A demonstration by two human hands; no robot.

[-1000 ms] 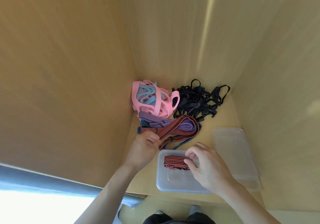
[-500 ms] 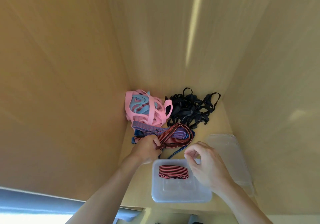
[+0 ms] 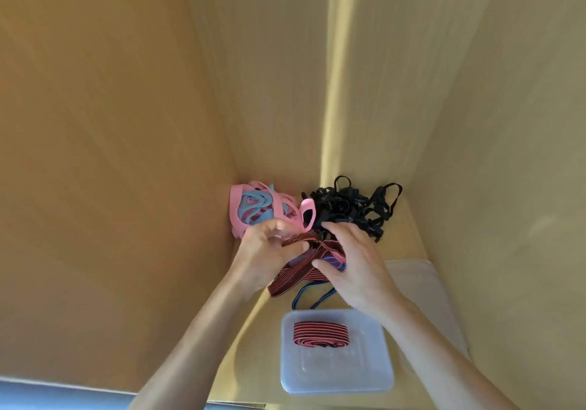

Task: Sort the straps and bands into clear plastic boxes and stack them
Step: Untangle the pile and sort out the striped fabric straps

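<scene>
While one folded striped band (image 3: 321,333) already lies in clear box (image 3: 336,374), I work left hand (image 3: 264,252) and right hand (image 3: 355,268), both grips curled on red-black striped strap (image 3: 296,278), likely untangling it from pile beside box.

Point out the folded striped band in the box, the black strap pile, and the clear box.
folded striped band (image 3: 321,334): head view, middle of its top face.
black strap pile (image 3: 348,208): head view, centre of tangle.
clear box (image 3: 336,387): head view, near rim.

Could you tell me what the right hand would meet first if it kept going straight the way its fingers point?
Probably the black straps: the right hand points up and away over the striped bands, fingertips at the tangle's near edge. Depth is unclear from this one view.
</scene>
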